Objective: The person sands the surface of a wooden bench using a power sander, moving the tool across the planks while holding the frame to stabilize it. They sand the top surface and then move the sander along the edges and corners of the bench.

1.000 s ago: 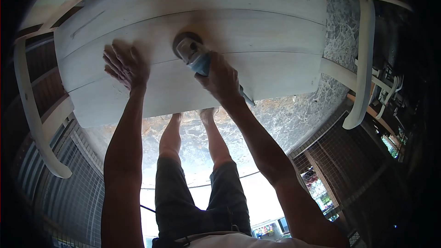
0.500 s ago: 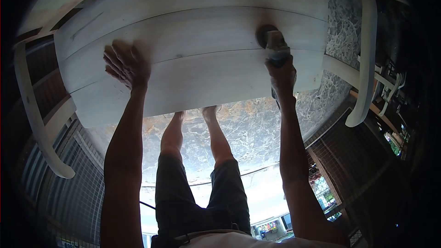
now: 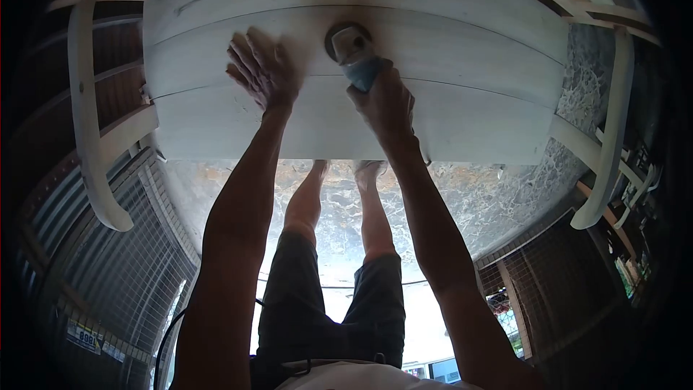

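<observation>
My right hand (image 3: 388, 105) is wrapped round the body of an angle grinder (image 3: 358, 58) with a blue housing. The round disc (image 3: 338, 37) at its head lies against a pale wooden plank panel (image 3: 462, 112), near the middle of its width. To the left of the grinder, my left hand (image 3: 264, 72) rests flat on the same panel with its fingers spread, apart from the tool. Long seams run across the planks, and a brownish haze or shading surrounds the disc.
Curved wooden armrests stand at the left (image 3: 88, 115) and right (image 3: 612, 130) of the panel. My bare feet are on the mottled floor (image 3: 469, 195) below its near edge. A black cable (image 3: 167, 336) hangs at lower left. Wire mesh (image 3: 137, 224) flanks the left side.
The grinder in my right hand has moved left across the planks, closer to my left hand. My left hand stays spread on the panel. The camera view has shifted and levelled.
</observation>
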Action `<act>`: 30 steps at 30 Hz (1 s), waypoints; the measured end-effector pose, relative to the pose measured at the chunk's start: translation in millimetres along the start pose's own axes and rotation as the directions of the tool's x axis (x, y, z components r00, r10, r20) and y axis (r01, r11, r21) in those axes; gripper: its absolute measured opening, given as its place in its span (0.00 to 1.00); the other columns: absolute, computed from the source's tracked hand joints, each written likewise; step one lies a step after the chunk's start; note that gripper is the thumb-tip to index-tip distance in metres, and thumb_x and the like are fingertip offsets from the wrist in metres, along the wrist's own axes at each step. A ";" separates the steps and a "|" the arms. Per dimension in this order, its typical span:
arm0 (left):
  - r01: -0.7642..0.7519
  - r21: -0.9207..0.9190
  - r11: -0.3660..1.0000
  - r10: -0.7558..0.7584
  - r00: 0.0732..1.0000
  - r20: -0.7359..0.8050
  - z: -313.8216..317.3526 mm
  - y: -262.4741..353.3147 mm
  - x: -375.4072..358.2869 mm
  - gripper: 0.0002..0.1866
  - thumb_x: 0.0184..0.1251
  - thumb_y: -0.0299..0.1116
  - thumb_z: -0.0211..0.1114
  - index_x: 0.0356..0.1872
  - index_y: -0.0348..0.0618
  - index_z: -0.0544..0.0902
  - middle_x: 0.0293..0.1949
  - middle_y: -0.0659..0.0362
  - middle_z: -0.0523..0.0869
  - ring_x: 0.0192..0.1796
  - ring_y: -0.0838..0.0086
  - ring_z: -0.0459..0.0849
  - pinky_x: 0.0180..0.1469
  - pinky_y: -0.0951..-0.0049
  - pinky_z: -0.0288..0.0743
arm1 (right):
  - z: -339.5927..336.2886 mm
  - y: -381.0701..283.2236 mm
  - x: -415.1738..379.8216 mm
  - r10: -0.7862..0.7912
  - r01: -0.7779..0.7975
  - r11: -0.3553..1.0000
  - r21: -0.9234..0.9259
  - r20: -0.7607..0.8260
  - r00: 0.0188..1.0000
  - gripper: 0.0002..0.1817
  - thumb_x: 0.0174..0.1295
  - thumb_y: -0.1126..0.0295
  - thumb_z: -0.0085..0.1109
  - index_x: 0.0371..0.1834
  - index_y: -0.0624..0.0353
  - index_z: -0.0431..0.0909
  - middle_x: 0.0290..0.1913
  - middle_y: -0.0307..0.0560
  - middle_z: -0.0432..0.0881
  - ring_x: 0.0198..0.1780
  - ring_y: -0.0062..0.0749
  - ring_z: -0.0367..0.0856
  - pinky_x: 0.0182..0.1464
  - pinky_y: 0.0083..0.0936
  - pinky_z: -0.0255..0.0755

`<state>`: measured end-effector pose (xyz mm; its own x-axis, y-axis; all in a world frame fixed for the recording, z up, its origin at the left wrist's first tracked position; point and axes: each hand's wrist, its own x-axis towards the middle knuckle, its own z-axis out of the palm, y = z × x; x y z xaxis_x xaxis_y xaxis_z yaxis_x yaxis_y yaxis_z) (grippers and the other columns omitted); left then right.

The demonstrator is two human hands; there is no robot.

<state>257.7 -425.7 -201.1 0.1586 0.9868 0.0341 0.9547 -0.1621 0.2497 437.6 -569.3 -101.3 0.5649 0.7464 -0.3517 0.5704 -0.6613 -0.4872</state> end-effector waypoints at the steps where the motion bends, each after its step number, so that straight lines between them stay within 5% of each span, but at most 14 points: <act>1: -0.034 0.017 0.999 0.034 0.999 -0.002 -1.4 -5.7 -1.2 0.47 0.90 0.67 0.46 0.94 0.45 0.51 0.94 0.42 0.48 0.96 0.44 0.42 0.92 0.31 0.32 | 4.2 -9.2 -1.4 -0.044 0.045 0.999 -0.016 0.052 0.998 0.38 0.58 0.56 0.87 0.62 0.62 0.71 0.49 0.63 0.86 0.49 0.63 0.94 0.51 0.57 0.90; 4: -0.087 0.052 0.995 0.083 0.994 0.076 -34.9 -41.0 -22.8 0.43 0.92 0.63 0.48 0.93 0.47 0.55 0.94 0.46 0.51 0.95 0.45 0.45 0.92 0.32 0.36 | 6.7 -4.3 -12.6 -0.140 0.141 0.990 -0.028 0.036 0.989 0.38 0.58 0.56 0.87 0.61 0.61 0.72 0.49 0.63 0.87 0.49 0.63 0.94 0.51 0.57 0.90; 8: 0.127 0.078 0.989 -0.125 0.992 -0.034 -52.1 -171.3 -49.1 0.46 0.90 0.72 0.35 0.96 0.54 0.48 0.96 0.51 0.47 0.96 0.46 0.42 0.91 0.29 0.33 | -24.4 38.9 -13.8 0.207 -0.207 0.978 0.018 -0.090 0.974 0.36 0.60 0.50 0.79 0.63 0.62 0.75 0.51 0.64 0.91 0.50 0.67 0.93 0.54 0.58 0.85; 10: 0.123 0.089 0.988 -0.126 0.992 0.024 -67.4 -184.7 -50.3 0.46 0.91 0.72 0.35 0.96 0.54 0.48 0.96 0.51 0.47 0.96 0.45 0.42 0.90 0.27 0.34 | -39.5 46.0 -10.9 0.402 -0.387 0.913 0.131 -0.119 0.908 0.36 0.61 0.50 0.77 0.62 0.64 0.75 0.47 0.65 0.92 0.49 0.68 0.93 0.54 0.59 0.84; 13: 0.125 0.084 0.989 -0.126 0.992 0.006 -69.6 -178.9 -50.6 0.46 0.91 0.71 0.35 0.96 0.54 0.48 0.96 0.51 0.48 0.96 0.45 0.43 0.90 0.27 0.36 | -31.6 23.0 -5.1 0.417 -0.401 0.903 0.155 -0.089 0.905 0.36 0.61 0.50 0.76 0.62 0.66 0.75 0.45 0.67 0.92 0.48 0.69 0.93 0.54 0.59 0.84; 16: 0.106 0.100 0.989 -0.110 0.994 0.028 -72.5 -178.6 -49.2 0.45 0.92 0.69 0.36 0.96 0.52 0.47 0.96 0.49 0.47 0.96 0.45 0.43 0.90 0.25 0.36 | 4.1 -37.5 -2.9 0.220 -0.220 0.975 0.036 0.001 0.975 0.37 0.61 0.50 0.80 0.62 0.65 0.75 0.52 0.66 0.90 0.51 0.69 0.93 0.55 0.59 0.86; 18: 0.091 0.104 0.990 -0.093 0.996 0.013 -70.3 -183.5 -50.8 0.45 0.92 0.69 0.35 0.96 0.52 0.48 0.95 0.48 0.48 0.96 0.44 0.43 0.89 0.25 0.36 | 47.5 -66.4 -8.9 -0.046 0.046 0.999 -0.003 -0.011 0.999 0.39 0.57 0.56 0.89 0.61 0.63 0.73 0.49 0.63 0.88 0.48 0.63 0.94 0.50 0.54 0.90; 22: 0.077 0.094 0.993 -0.077 0.997 0.000 -62.8 -187.6 -52.5 0.44 0.92 0.68 0.35 0.95 0.51 0.50 0.95 0.46 0.49 0.95 0.42 0.44 0.89 0.23 0.38 | 85.4 -112.0 -31.3 -0.304 0.306 0.948 -0.092 0.037 0.952 0.41 0.49 0.56 0.93 0.56 0.61 0.73 0.44 0.57 0.85 0.44 0.48 0.93 0.44 0.40 0.91; 24: 0.058 0.121 0.991 -0.057 0.998 -0.016 -60.0 -191.6 -52.3 0.45 0.92 0.70 0.35 0.95 0.50 0.52 0.94 0.44 0.51 0.95 0.41 0.46 0.88 0.23 0.41 | 83.6 -102.6 -39.5 -0.239 0.239 0.971 0.008 0.067 0.969 0.37 0.52 0.59 0.91 0.56 0.62 0.74 0.45 0.60 0.86 0.44 0.60 0.94 0.47 0.51 0.92; 27: 0.037 0.191 0.981 -0.023 0.997 -0.073 -54.8 -191.5 -51.7 0.43 0.93 0.67 0.39 0.95 0.51 0.54 0.94 0.48 0.55 0.93 0.42 0.53 0.87 0.24 0.49 | 56.8 -48.1 -54.6 -0.047 0.050 0.997 0.054 -0.057 0.997 0.38 0.53 0.58 0.89 0.60 0.62 0.75 0.48 0.62 0.88 0.47 0.63 0.93 0.51 0.55 0.89; 30: 0.025 0.199 0.980 -0.009 0.997 -0.080 -50.1 -196.2 -51.5 0.43 0.92 0.68 0.39 0.95 0.52 0.54 0.94 0.49 0.55 0.94 0.43 0.53 0.86 0.24 0.50 | -0.2 25.5 -71.5 0.404 -0.390 0.908 0.153 -0.075 0.912 0.37 0.58 0.52 0.81 0.63 0.61 0.76 0.49 0.61 0.90 0.49 0.58 0.94 0.53 0.53 0.87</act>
<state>49.5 -444.4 -203.3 0.1291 0.9857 0.1086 0.9894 -0.1354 0.0531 411.8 -639.6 -88.4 0.7903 0.4074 -0.4576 0.2060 -0.8801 -0.4278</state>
